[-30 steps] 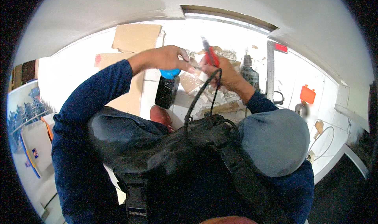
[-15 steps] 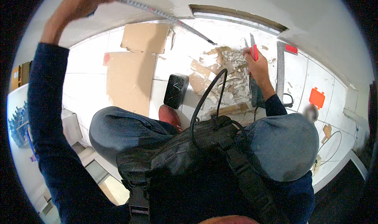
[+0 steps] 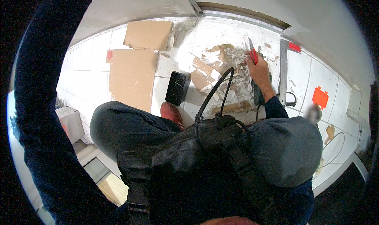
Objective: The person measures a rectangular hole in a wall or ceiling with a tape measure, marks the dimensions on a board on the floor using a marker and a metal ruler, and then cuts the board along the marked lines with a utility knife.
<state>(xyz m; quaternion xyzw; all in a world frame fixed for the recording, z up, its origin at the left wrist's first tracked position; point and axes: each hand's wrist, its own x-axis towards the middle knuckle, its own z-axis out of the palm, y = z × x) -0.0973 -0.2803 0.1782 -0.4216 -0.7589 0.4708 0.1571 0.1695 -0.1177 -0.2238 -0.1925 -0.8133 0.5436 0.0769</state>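
Downward view past a black bag [image 3: 169,158] worn at the front and two bent denim knees [image 3: 286,150], toward a white tiled floor [image 3: 87,80]. Beside the left knee, a red shoe [image 3: 171,113]; just beyond it, a black rectangular box [image 3: 177,88]. Out past the right knee, an orange plastic piece [image 3: 320,97]. Left of the box, two flat tan boards [image 3: 132,79], the larger one nearer. Right of the box, a heap of broken white and tan scraps [image 3: 240,79].

At the heap's right edge, the right hand [image 3: 258,69], grip clamped on a red-handled utility knife [image 3: 254,57], blade bare, pointing away toward the wall and slightly left. Partly hidden by the forearm, a dark container [image 3: 257,92]. Farther right, a gray metal straightedge [image 3: 283,67], lengthwise away from the body.

Farthest, low in the wall, a long narrow slot [image 3: 244,13]. At its left end, the tip of a tape-measure blade [image 3: 191,1], slanting down and rightward from the top edge of view; up and left of the knife, well apart from it. Along the left, a raised navy sleeve [image 3: 43,118], with the left hand out of view: cannot tell whether that grip is apart or together, nor which hand is nearer the tape.
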